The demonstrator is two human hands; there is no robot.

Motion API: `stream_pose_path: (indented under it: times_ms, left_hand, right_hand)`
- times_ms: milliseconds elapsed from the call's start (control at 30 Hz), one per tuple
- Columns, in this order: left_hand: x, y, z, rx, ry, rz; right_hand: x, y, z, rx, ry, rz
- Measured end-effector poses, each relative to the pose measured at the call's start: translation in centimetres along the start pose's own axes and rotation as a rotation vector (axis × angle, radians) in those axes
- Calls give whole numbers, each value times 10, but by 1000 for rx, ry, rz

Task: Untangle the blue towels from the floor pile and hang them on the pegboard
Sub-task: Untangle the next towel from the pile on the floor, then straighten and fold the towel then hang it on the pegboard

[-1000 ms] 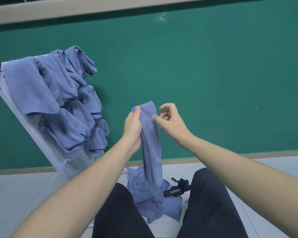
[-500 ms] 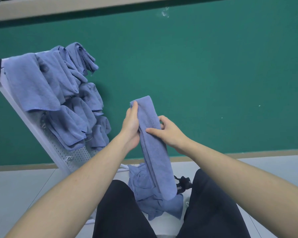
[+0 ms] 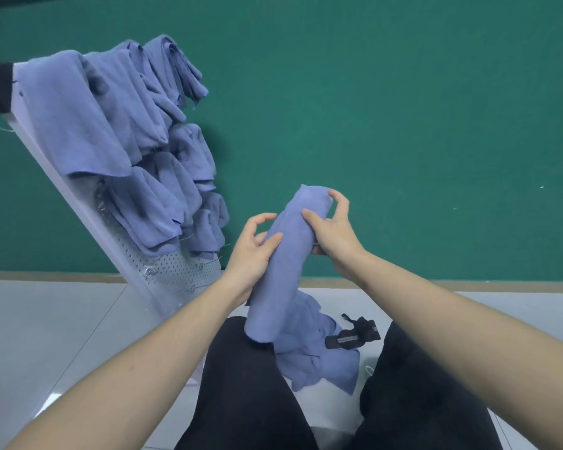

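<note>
Head view: your left hand [image 3: 252,251] and right hand [image 3: 330,232] both pinch the folded towel [image 3: 283,264], held lifted above the floor pile [image 3: 319,355], likely straightening it for a free pegboard [image 3: 176,271] hook.

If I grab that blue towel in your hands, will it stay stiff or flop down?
Probably flop: the towel sags below both hands. It likely weighs little, since the right hand holds it with fingertips. Its fuzzy cloth probably won't slip.
</note>
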State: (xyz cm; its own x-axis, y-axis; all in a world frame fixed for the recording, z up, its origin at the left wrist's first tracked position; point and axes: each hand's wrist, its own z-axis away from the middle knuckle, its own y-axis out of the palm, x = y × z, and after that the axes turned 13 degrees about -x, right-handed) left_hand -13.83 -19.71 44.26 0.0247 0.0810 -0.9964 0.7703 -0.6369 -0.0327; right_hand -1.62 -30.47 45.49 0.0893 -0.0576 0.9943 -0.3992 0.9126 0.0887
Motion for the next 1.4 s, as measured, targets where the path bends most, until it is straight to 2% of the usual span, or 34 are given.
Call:
stream_pose_path:
  times_ms: [100, 200, 300, 367, 467, 533, 600, 733, 900, 1000, 1100, 1200, 1300, 1400]
  left_hand:
    - [5, -16, -11, -75, 96, -52]
    - [15, -39, -25, -114, 52, -55]
    - [30, -63, -41, -131, -61, -6]
    - [39, -74, -48, -149, -121, 32]
    - [51, -90, -64, -185, -180, 74]
    - [59, -101, -75, -205, -200, 95]
    - [66, -111, -85, -225, -197, 83]
    - [79, -123, -104, -243, -216, 162]
    - [101, -137, -115, -202, -340, 286]
    - [112, -137, -110, -124, -456, 311]
    - [112, -135, -110, -145, -425, 310]
    - [112, -132, -118, -374, -294, 271]
    - [118, -130, -129, -685, -132, -24]
    - [120, -128, -134, -774, -13, -196]
  right_hand:
    - [-8, 17, -5, 111, -11, 82]
    - [-21, 30, -12, 246, -83, 324]
    - [-41, 45, -25, 374, -314, 684]
    - [-52, 57, -29, 394, -478, 863]
    - [-68, 84, -42, 343, -717, 974]
    - [-76, 103, -52, 298, -863, 945]
    - [-85, 120, -61, 331, -945, 872]
    - [-100, 150, -75, 501, -852, 748]
    - [-116, 176, -94, 423, -655, 583]
    - [-125, 187, -101, 392, -689, 527]
    - [-132, 197, -104, 369, -700, 465]
    - [-135, 207, -109, 373, -657, 433]
    - [-136, 220, -115, 370, -634, 394]
    - [-135, 228, -117, 384, -627, 340]
